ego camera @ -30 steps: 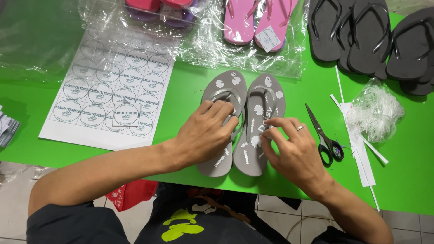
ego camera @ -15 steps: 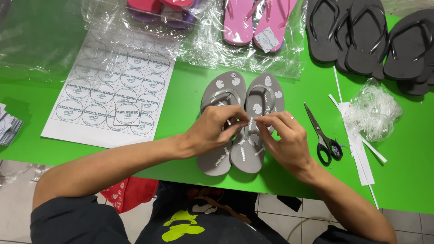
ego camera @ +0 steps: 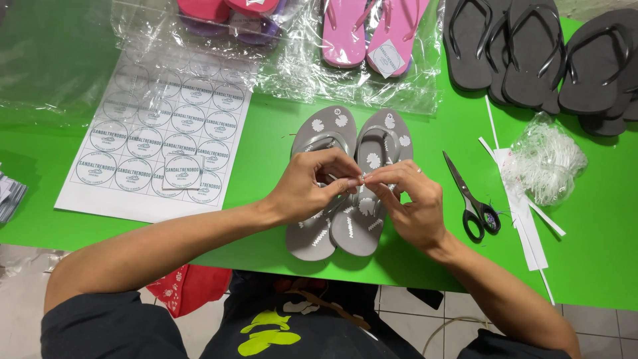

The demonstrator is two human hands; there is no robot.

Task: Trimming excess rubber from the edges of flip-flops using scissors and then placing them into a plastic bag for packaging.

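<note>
Both hands have come together since a second ago: left hand (ego camera: 312,183) and right hand (ego camera: 405,199) now pinch something tiny above the grey sandals (ego camera: 349,179) at centre frame, scissors (ego camera: 470,196) lying just right, suggesting fastening.

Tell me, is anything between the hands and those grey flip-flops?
Nothing visible. The left hand and right hand meet fingertip to fingertip right over the grey flip-flops. The scissors lie apart.
</note>
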